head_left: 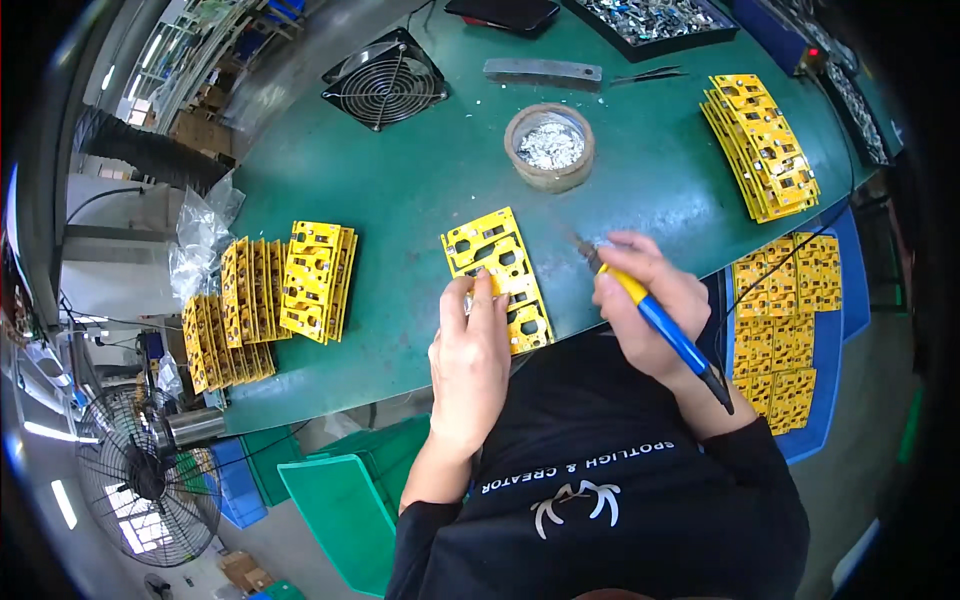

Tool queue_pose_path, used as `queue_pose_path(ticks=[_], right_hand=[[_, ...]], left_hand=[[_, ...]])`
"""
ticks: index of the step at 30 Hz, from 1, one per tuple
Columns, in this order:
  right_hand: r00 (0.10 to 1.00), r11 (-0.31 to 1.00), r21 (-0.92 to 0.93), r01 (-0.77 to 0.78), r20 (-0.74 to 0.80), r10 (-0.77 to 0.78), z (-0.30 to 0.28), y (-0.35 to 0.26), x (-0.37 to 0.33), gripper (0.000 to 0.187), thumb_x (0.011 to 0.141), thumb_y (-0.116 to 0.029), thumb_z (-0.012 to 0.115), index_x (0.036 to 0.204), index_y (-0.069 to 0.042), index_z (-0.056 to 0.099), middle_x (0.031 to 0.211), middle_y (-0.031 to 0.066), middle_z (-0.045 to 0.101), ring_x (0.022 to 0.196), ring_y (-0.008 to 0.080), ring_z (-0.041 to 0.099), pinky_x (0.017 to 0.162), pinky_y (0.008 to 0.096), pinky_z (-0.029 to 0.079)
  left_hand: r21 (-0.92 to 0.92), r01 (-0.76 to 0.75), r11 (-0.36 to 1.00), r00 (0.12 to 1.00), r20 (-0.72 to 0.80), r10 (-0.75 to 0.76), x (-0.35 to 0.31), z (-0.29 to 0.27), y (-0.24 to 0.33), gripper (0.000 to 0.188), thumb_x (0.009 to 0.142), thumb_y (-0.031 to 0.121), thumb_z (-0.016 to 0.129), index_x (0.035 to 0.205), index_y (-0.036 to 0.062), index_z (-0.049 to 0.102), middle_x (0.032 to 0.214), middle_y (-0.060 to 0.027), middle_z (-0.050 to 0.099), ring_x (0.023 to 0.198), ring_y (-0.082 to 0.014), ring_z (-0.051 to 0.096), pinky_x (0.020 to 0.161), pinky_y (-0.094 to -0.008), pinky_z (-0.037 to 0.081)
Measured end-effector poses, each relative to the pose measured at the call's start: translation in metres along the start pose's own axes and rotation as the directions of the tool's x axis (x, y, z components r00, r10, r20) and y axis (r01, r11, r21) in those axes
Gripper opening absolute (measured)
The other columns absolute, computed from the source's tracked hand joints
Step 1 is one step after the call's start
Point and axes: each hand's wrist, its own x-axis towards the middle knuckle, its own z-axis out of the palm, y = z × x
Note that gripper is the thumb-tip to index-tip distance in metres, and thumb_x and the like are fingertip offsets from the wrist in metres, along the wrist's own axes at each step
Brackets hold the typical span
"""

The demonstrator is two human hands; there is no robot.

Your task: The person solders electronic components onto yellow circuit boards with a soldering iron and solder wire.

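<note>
A yellow circuit board panel (528, 290) with cut-outs lies flat on the green table in front of me. My left hand (470, 345) rests on it with its fingers drawn together in a pinch. A small silvery bit shows at those fingertips, but what they hold is mostly hidden. My right hand (655, 305) grips a soldering iron (668, 330) with a blue and yellow handle. Its tip points up and left, in the air just right of the panel. Beyond them stands a round tan pot (549, 150) of silvery scraps.
Stacked yellow panels (318, 280) stand at the left, another stack (762, 148) at the far right. More fill a blue bin (825, 385) beside me. A square fan (385, 82), a grey metal bar (543, 73), tweezers (650, 74) and a black parts tray (655, 45) lie at the back.
</note>
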Motion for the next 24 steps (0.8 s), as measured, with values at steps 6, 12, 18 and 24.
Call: queue_pose_path(ticks=[6, 12, 18, 24], right_hand=[[0.999, 0.975, -0.221, -0.034, -0.045, 0.025, 0.004, 0.019, 0.029, 0.035, 0.084, -0.001, 0.083, 0.118, 0.003, 0.075, 0.094, 0.016, 0.078, 0.078, 0.0297, 0.074, 0.08, 0.037, 0.059], [0.997, 0.986, -0.158, 0.058, -0.032, -0.064, 0.005, 0.009, 0.017, 0.028, 0.083, -0.002, 0.084, 0.111, 0.002, 0.078, 0.087, 0.0138, 0.078, 0.07, 0.0254, 0.073, 0.081, 0.0391, 0.057], [0.998, 1.0, 0.003, 0.02, 0.058, -0.02, 0.011, 0.003, 0.0, 0.018, 0.081, -0.001, 0.084, 0.099, 0.002, 0.079, 0.084, 0.0123, 0.078, 0.067, 0.0234, 0.074, 0.084, 0.0427, 0.059], [0.994, 0.999, 0.046, 0.011, 0.107, -0.016, 0.018, 0.0, -0.001, 0.017, 0.081, -0.002, 0.084, 0.096, 0.001, 0.078, 0.083, 0.0121, 0.078, 0.067, 0.0231, 0.074, 0.085, 0.0441, 0.059]], left_hand=[[-0.11, -0.034, 0.993, 0.997, -0.076, 0.026, -0.001, -0.002, -0.006, 0.023, 0.099, 0.006, 0.071, 0.119, -0.0036, 0.066, 0.119, -0.0189, 0.063, 0.081, -0.0352, 0.073, 0.065, -0.0439, 0.061], [-0.176, -0.105, 0.979, 0.984, -0.159, 0.076, 0.002, -0.002, -0.009, 0.01, 0.097, 0.001, 0.071, 0.105, -0.0015, 0.065, 0.114, -0.0174, 0.064, 0.083, -0.037, 0.071, 0.064, -0.0443, 0.059], [-0.19, -0.096, 0.977, 0.991, -0.112, 0.076, 0.005, 0.001, -0.006, 0.008, 0.097, -0.001, 0.069, 0.104, -0.0022, 0.066, 0.109, -0.0157, 0.066, 0.082, -0.035, 0.071, 0.064, -0.043, 0.06], [-0.173, -0.103, 0.979, 0.988, -0.129, 0.081, 0.007, 0.007, -0.005, 0.011, 0.097, -0.001, 0.069, 0.107, -0.0033, 0.065, 0.111, -0.0176, 0.065, 0.082, -0.0373, 0.072, 0.065, -0.045, 0.061]])
